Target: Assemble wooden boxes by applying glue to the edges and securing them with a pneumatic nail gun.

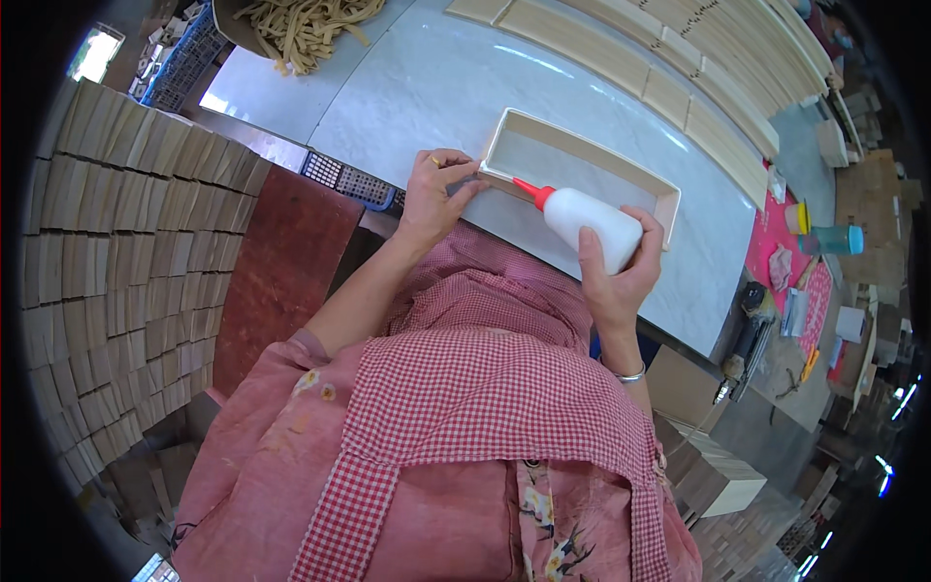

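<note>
A rectangular frame of thin pale wood [592, 153] stands on its edge on the light marbled tabletop [407, 87], close to the table's near side. My left hand [436, 197], with a ring on one finger, has its thumb and fingers closed on the frame's near left corner. In my right hand [626, 276] lies a white squeeze bottle [596, 221], tilted on its side. Its red nozzle points left along the near wall of the frame, with the tip close to the corner by my left fingers. Whether glue is coming out is too small to tell.
Long pale wooden strips [621, 68] lie in rows across the table's far side. Stacked wood blocks [116, 213] rise at the left. A bin of tan strips [310, 24] stands far left. A dark power tool [747, 325] is at the right, past it a teal-lidded jar [836, 240].
</note>
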A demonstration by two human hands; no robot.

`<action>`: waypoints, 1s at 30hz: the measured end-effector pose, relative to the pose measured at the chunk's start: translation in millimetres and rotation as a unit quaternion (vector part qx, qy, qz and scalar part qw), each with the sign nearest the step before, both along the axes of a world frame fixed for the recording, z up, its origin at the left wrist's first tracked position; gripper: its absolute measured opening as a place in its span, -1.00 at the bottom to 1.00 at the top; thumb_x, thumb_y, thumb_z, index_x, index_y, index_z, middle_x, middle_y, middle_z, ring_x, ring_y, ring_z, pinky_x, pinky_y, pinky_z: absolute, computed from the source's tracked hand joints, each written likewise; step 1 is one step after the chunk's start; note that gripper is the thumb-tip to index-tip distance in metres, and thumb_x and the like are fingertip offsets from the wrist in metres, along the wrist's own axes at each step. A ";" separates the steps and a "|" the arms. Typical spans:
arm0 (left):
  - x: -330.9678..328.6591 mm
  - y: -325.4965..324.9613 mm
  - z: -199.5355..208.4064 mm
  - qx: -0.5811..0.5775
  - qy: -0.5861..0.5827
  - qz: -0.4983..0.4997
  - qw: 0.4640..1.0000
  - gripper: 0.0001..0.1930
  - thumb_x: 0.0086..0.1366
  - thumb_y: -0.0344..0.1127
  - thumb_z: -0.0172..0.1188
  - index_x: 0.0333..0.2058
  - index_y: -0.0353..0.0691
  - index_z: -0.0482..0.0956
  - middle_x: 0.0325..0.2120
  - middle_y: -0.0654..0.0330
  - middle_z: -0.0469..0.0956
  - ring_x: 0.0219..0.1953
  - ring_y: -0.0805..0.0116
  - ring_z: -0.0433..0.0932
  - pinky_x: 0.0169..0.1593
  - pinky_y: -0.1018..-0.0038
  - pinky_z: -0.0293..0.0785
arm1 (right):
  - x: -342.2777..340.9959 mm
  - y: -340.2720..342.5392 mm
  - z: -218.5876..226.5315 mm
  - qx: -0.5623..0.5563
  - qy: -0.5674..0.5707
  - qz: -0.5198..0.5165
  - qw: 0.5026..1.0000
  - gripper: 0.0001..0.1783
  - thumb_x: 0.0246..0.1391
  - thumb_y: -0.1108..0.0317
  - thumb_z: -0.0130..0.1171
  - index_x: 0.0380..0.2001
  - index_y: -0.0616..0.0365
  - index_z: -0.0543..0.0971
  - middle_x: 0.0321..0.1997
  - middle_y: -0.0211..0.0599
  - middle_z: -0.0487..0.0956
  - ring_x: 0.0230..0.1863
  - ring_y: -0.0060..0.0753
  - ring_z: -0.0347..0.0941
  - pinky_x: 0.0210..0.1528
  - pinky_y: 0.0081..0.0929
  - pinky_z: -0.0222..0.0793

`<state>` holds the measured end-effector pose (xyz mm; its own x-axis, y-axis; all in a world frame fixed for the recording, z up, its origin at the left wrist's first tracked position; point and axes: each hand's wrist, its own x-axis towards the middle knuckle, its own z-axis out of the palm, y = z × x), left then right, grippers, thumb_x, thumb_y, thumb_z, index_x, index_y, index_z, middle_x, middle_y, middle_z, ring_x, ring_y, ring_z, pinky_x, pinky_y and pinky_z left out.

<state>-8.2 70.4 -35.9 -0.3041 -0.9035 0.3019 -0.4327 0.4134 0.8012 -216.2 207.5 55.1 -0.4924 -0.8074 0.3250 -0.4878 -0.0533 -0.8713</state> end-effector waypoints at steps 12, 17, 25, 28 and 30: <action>-2.0 -0.8 -2.4 -0.011 -0.006 0.001 1.000 -0.71 0.12 -0.40 0.43 -0.13 -0.25 0.76 -0.12 0.16 0.61 -0.03 0.24 0.45 0.02 0.42 0.47 | -54.1 63.7 8.5 0.015 0.048 -0.112 0.992 -0.46 0.02 0.37 0.39 0.06 0.20 0.42 -0.10 -0.15 0.53 -0.20 -0.27 0.48 -0.12 -0.39 0.46; -0.5 1.3 2.9 0.001 -0.024 0.004 1.000 -0.71 0.13 -0.40 0.43 -0.13 -0.25 0.76 -0.11 0.16 0.61 -0.02 0.25 0.45 0.03 0.43 0.47 | -70.9 89.0 12.2 0.048 0.054 -0.162 0.984 -0.50 0.11 0.35 0.34 0.09 0.20 0.43 -0.02 -0.15 0.51 -0.11 -0.27 0.47 -0.04 -0.40 0.46; -1.2 4.1 5.6 0.025 -0.027 0.017 0.999 -0.70 0.15 -0.40 0.42 -0.11 -0.26 0.75 -0.08 0.15 0.60 -0.02 0.26 0.44 0.06 0.43 0.45 | -93.4 110.1 8.8 0.029 0.083 -0.229 0.970 -0.49 0.05 0.35 0.38 0.04 0.22 0.45 -0.11 -0.17 0.54 -0.22 -0.28 0.46 -0.11 -0.40 0.44; -4.1 2.3 7.7 0.018 -0.025 0.008 0.999 -0.70 0.16 -0.40 0.41 -0.10 -0.26 0.75 -0.07 0.15 0.60 -0.01 0.25 0.44 0.06 0.42 0.45 | -100.6 113.9 8.6 0.023 0.078 -0.242 0.967 -0.49 0.05 0.35 0.38 0.04 0.22 0.45 -0.10 -0.17 0.54 -0.21 -0.28 0.46 -0.11 -0.39 0.44; -3.8 1.8 9.5 0.013 -0.025 0.001 1.000 -0.70 0.17 -0.40 0.39 -0.09 -0.27 0.74 -0.06 0.14 0.59 -0.01 0.23 0.45 0.07 0.41 0.45 | -104.2 116.8 8.0 0.017 0.072 -0.254 0.964 -0.49 0.04 0.35 0.38 0.04 0.23 0.45 -0.10 -0.16 0.54 -0.20 -0.27 0.47 -0.10 -0.38 0.44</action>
<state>-12.0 72.2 -26.4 -0.3168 -0.9112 0.2635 -0.4736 0.3927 0.7884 -320.4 324.3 63.1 -0.7793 -0.4853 0.3965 -0.5589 0.2520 -0.7900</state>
